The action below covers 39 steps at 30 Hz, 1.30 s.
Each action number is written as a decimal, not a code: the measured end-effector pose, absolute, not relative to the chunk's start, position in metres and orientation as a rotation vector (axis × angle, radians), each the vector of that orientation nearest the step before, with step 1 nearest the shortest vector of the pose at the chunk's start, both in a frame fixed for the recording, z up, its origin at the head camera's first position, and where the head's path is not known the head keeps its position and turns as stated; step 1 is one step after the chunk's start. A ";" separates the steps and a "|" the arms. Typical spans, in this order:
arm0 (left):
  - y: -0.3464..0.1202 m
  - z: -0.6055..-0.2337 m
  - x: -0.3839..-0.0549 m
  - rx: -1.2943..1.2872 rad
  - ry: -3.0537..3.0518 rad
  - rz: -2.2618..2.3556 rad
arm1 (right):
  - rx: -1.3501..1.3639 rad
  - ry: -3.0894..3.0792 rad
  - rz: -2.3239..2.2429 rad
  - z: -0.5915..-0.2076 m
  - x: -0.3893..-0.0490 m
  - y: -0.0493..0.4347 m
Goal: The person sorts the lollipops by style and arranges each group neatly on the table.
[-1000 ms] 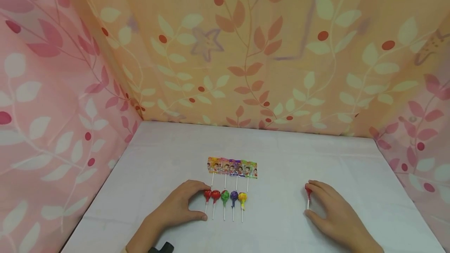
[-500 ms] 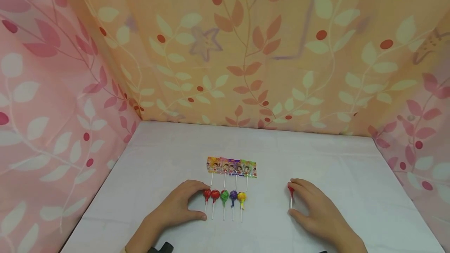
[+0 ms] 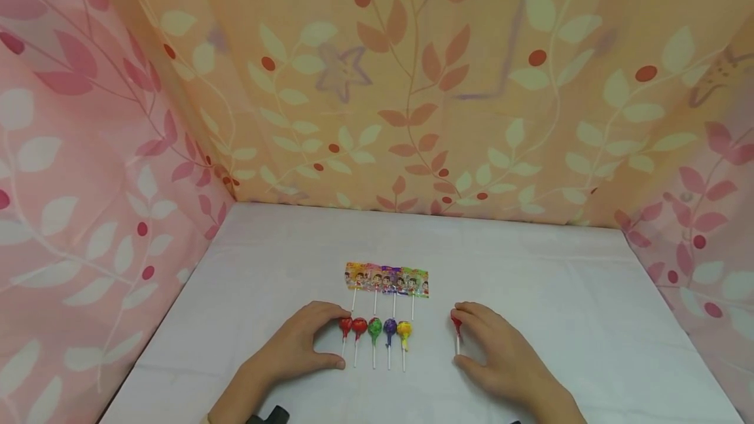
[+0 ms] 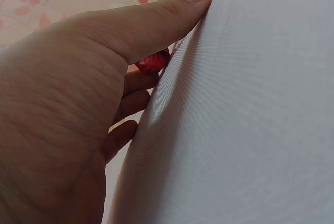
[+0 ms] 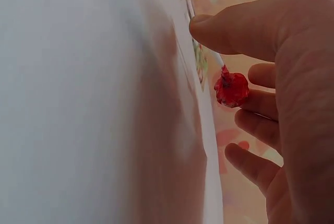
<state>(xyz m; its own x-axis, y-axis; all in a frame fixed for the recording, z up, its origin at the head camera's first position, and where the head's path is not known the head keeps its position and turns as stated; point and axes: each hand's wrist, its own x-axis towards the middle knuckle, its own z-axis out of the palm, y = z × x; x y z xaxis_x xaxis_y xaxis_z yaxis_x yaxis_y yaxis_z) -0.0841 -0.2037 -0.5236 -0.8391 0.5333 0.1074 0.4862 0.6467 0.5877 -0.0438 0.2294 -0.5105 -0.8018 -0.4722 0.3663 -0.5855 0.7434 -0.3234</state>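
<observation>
My left hand (image 3: 300, 342) rests on the table at the left end of a row of round-headed lollipops. Its fingers and thumb curve round the leftmost red lollipop (image 3: 345, 324), fingertips by the head and thumb by the stick's end. Beside it lie a second red lollipop (image 3: 360, 326), a green one (image 3: 374, 327), a purple one (image 3: 390, 327) and a yellow one (image 3: 404, 330), sticks towards me. Right of the row, apart from it, my right hand (image 3: 501, 349) holds another red lollipop (image 5: 232, 90) between fingers and thumb, its stick partly behind the thumb in the right wrist view.
Behind the row lie several flat lollipops in printed wrappers (image 3: 387, 279), overlapping side by side, sticks towards me. The white-covered table (image 3: 283, 241) meets an orange patterned curtain (image 3: 377, 116) at the back and pink patterned curtains (image 3: 88, 214) at the sides.
My right hand has moved left across the table with its red lollipop, nearer the yellow one. The left hand and the row keep their places; the whole view has shifted slightly.
</observation>
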 end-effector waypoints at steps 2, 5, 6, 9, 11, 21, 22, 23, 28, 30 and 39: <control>-0.204 -0.523 -0.084 0.867 2.783 0.957 | 0.849 -2.686 0.623 -0.510 -0.044 0.223; -0.204 -0.523 -0.084 0.873 2.784 0.958 | 0.881 -2.681 0.614 -0.509 -0.044 0.215; -0.204 -0.523 -0.084 0.875 2.784 0.958 | 0.892 -2.678 0.612 -0.509 -0.045 0.212; -0.204 -0.523 -0.084 0.876 2.781 0.960 | 0.926 -2.657 0.614 -0.510 -0.045 0.205; -0.204 -0.524 -0.085 0.874 2.777 0.960 | 0.944 -2.650 0.615 -0.510 -0.046 0.201; -0.204 -0.523 -0.085 0.889 2.765 0.968 | 1.026 -2.620 0.610 -0.511 -0.046 0.182; -0.204 -0.523 -0.085 0.888 2.766 0.969 | 1.034 -2.612 0.611 -0.511 -0.046 0.180; -0.204 -0.523 -0.085 0.887 2.768 0.969 | 1.041 -2.607 0.611 -0.512 -0.047 0.179; -0.204 -0.525 -0.085 0.897 2.776 0.973 | 1.047 -2.626 0.616 -0.515 -0.047 0.173; -0.205 -0.526 -0.086 0.905 2.776 0.977 | 1.036 -2.654 0.619 -0.516 -0.047 0.172; -0.206 -0.528 -0.086 0.902 2.775 0.982 | 1.005 -2.739 0.617 -0.513 -0.046 0.169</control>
<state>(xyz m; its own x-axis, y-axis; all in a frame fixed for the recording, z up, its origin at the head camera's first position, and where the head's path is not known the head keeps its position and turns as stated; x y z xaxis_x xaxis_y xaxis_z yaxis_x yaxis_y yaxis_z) -0.0860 -0.2060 -0.5279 -0.8266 0.5475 0.1303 0.5077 0.6254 0.5926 -0.0456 0.1685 -0.5131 -0.7616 -0.5822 0.2845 -0.6480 0.6894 -0.3239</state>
